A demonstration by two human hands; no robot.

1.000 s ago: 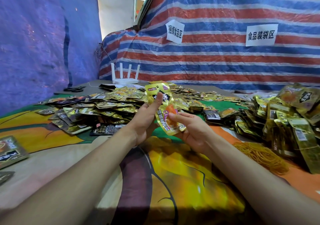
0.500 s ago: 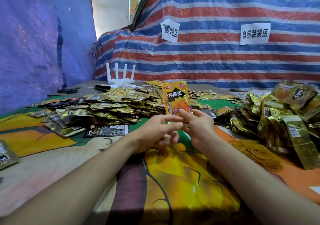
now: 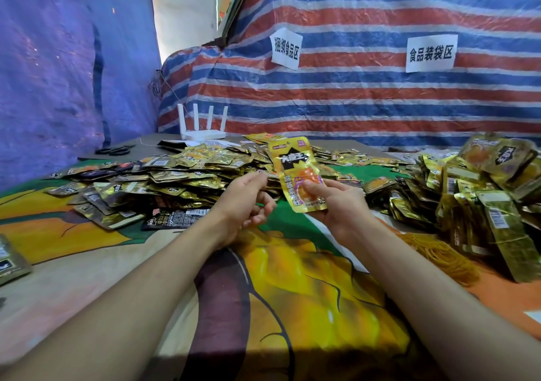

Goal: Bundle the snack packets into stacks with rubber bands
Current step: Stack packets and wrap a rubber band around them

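The slip to watch for sits in our right hand (image 3: pixel 342 208). Its thumb presses the front of the glossy yellow-and-gold foil snack packet (image 3: pixel 294 169) and the fingers close behind it. That pinch is taken only at the lower end, so the slick foil could slide or fan out if more packets are laid against it. Whether one packet or a thin stack lies behind that face we cannot tell. Our left hand (image 3: pixel 244 202) hangs just beside the packet's left edge, fingers loosely curled round nothing; whether a fingertip touches the foil is unclear. We see no band on either hand, so fetching one from the heap of thin yellow rubber bands (image 3: pixel 439 253) at the right would leave a one-handed grip — the riskiest stretch, we judge. The packet stands upright, tilted slightly left, lifted above the printed orange-and-green tablecloth (image 3: pixel 292 307). It sits between the sprawling loose pile of gold packets (image 3: pixel 175 175) and the banded gold stacks (image 3: pixel 483 199) — black lettering on top, an orange picture below, the surface crinkled and bright.
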